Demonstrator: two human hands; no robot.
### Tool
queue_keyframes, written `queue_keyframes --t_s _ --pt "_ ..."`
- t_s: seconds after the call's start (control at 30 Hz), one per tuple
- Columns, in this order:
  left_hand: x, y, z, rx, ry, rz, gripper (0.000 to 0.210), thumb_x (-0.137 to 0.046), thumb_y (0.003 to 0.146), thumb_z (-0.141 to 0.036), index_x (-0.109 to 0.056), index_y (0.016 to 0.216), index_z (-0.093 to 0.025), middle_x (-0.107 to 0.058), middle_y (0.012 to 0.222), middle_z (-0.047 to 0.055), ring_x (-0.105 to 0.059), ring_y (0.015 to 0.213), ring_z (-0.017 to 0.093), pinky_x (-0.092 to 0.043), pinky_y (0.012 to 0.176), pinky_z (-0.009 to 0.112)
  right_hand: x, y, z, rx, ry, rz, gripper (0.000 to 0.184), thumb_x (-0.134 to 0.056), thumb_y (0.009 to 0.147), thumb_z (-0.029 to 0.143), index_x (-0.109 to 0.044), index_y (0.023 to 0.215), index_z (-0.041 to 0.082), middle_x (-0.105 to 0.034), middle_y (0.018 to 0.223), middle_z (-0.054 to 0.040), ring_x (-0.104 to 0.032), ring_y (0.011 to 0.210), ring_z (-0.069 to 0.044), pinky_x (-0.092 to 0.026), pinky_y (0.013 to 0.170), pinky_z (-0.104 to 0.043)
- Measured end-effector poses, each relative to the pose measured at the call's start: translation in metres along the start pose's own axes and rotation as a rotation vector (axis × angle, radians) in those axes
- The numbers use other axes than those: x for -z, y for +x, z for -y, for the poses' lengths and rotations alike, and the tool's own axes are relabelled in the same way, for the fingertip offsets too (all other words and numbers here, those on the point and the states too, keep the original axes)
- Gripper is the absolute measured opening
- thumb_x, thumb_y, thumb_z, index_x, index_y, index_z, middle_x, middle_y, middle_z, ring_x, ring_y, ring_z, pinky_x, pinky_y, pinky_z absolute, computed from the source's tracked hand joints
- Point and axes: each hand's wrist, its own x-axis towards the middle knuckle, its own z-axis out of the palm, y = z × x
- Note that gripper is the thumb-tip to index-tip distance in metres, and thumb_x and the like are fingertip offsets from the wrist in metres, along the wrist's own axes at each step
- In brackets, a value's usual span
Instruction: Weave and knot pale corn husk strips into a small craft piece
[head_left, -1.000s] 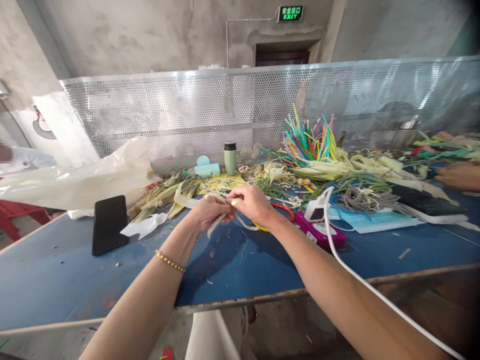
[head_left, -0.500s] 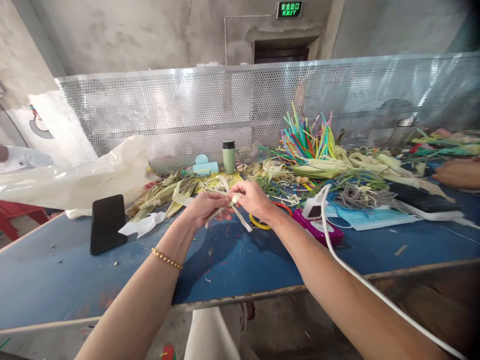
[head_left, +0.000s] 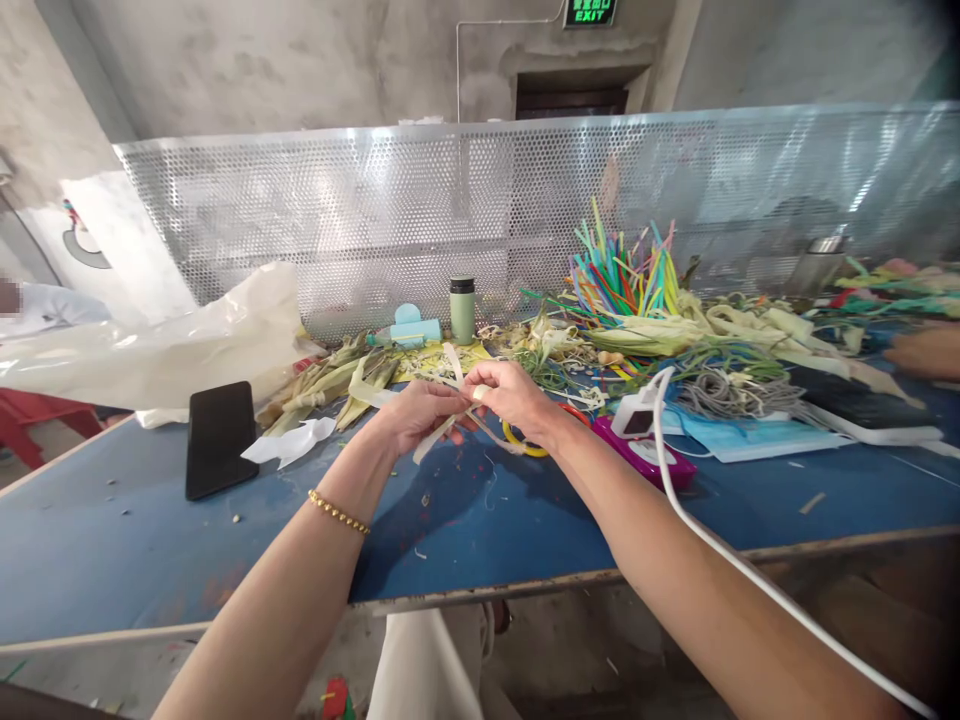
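My left hand [head_left: 426, 412] and my right hand [head_left: 508, 398] meet above the middle of the blue table, fingertips pinched close together. Between them are pale husk strips [head_left: 453, 364], whose ends stick out above and below the fingers. My left hand is closed on the strips from the left, my right hand from the right. The exact crossing point is hidden behind the fingers. Another pale strip [head_left: 367, 388] lies just beyond my left hand. A yellow ring handle [head_left: 516, 443] shows beneath my right wrist.
Dried husks [head_left: 330, 380] lie left of a green tumbler [head_left: 463, 312]. On the left are a black phone [head_left: 220, 440] and white scrap [head_left: 289, 443]. To the right sit a purple power strip [head_left: 652, 460] with a white cable, coloured stems [head_left: 622, 275] and a blue mask [head_left: 757, 438]. Another person's hand [head_left: 926, 352] is far right.
Both hands stay together on the strips. The lower strip ends have shifted, and the one under my right hand now points more to the right. The view has tilted slightly.
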Motion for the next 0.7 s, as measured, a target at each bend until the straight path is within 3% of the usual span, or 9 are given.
queue_keyframes --t_s 0.27,0.43,0.7 --pt "-0.0031 0.0009 -0.0013 -0.054 0.028 -0.132 0.006 -0.066 0.07 -0.011 -0.07 0.066 -0.01 -0.068 0.063 0.007 -0.056 0.044 0.01 -0.041 0.046 0.023 -0.0004 0.0034 -0.0036 0.02 -0.108 -0.011 0.01 -0.057 0.075 0.02 -0.063 0.071 0.014 -0.059 0.057 -0.0001 -0.051 0.045 -0.01 -0.036 0.045 -0.021" --pt "-0.0015 0.0022 -0.0013 -0.04 0.04 -0.187 0.008 -0.068 0.069 -0.012 -0.067 0.061 -0.01 -0.063 0.055 0.004 -0.054 0.043 0.009 -0.037 0.044 0.021 0.0001 0.0039 -0.0002 0.127 -0.374 -0.074 0.012 -0.061 0.074 0.017 -0.064 0.064 0.014 -0.054 0.05 0.0018 -0.047 0.05 -0.01 -0.031 0.052 -0.022" --pt "0.0014 0.0006 -0.0026 -0.053 0.104 -0.162 0.017 -0.071 0.066 -0.011 -0.061 0.052 -0.011 -0.056 0.044 0.0 -0.052 0.042 0.009 -0.041 0.046 0.022 -0.0042 0.0026 0.0014 0.259 -0.533 -0.071 0.01 -0.059 0.074 0.009 -0.062 0.066 0.014 -0.053 0.054 0.0022 -0.039 0.052 -0.01 -0.027 0.055 -0.023"
